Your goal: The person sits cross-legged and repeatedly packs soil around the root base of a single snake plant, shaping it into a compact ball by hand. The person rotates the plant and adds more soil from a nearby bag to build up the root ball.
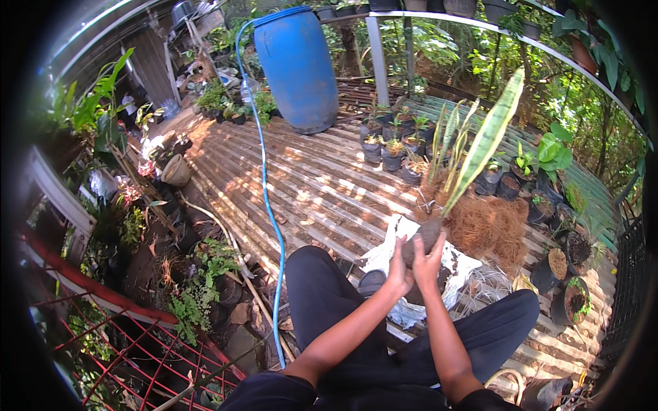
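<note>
Between my two hands is a ball of dark soil (423, 241) at the base of a snake plant leaf (488, 140). The long leaf is green with a yellowish edge and leans up to the right. My left hand (399, 268) is cupped against the ball's left side, and my right hand (429, 262) presses on its right side. Under both hands lies an opened white sack (462, 268) with dark soil on it. A small black pot (372, 281) sits by the sack's left edge, close to my left knee. Brown coconut fibre (490, 229) is heaped just beyond the sack.
More snake plants (444, 154) stand behind the fibre. Several potted seedlings (392, 154) line the right side. A blue barrel (296, 72) stands at the back on the corrugated floor (322, 185). A blue hose (273, 219) runs down left of my knee, near a red metal grille (147, 349).
</note>
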### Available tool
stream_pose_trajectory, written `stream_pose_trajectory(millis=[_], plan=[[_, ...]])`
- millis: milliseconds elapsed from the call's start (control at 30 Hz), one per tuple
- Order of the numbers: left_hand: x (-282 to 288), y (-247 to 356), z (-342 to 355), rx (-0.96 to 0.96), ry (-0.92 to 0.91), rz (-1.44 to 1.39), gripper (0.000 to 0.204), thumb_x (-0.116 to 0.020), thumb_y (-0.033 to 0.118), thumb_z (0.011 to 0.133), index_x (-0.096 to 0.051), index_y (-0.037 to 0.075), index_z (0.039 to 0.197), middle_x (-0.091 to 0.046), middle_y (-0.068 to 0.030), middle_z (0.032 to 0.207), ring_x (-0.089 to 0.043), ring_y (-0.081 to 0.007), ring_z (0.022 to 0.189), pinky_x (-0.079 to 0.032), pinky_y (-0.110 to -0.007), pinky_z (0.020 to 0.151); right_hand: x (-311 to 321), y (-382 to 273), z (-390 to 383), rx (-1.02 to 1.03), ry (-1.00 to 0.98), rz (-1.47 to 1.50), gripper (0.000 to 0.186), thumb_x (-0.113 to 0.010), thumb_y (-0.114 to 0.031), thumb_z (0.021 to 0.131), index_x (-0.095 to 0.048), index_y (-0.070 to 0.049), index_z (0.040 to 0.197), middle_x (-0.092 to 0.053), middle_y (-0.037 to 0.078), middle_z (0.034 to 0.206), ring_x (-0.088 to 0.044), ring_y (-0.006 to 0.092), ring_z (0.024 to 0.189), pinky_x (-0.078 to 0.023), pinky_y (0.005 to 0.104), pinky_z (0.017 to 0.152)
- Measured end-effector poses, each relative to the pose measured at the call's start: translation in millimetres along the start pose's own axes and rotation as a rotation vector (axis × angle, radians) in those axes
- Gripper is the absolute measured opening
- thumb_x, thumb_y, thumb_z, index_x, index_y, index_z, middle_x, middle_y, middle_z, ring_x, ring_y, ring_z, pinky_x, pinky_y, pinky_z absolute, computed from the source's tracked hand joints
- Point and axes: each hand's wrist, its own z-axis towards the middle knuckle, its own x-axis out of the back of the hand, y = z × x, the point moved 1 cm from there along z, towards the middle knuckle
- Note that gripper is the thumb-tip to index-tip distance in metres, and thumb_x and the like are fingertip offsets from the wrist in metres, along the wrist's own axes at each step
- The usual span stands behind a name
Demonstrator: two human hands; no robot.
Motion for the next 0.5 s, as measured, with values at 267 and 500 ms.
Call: stream_pose_trajectory(millis=[267,500], plan=[[-14.7,5.8,-0.1,-0.016,-0.106,0.086,0.097,-0.027,0.076,0.093,-0.026,0.002,0.155,-0.032,-0.021,0.157,-0.024,-0.0283,0.149,-0.015,-0.046,0.121,35.5,-1.8,35.5,-0.186,-0.066,0.3,0.048,-0.069,-0.023,0.095,-0.053,0.002,0.133,-0.064,0.012,0.121,-0.059,0.0182,0.112,-0.043,0.0319,0.1],[-4.8,15.9,34.6,0.057,-0.034,0.419,0.086,-0.023,0.073,0.096,-0.042,0.007,0.147,-0.047,-0.0186,0.146,-0.041,-0.0306,0.14,-0.03,-0.047,0.116,13.9,-22.2,11.3,0.046,-0.216,-0.114,0.06,-0.075,-0.028,0.087,-0.052,0.002,0.134,-0.06,0.019,0.124,-0.057,0.0295,0.119,-0.042,0.0384,0.104]])
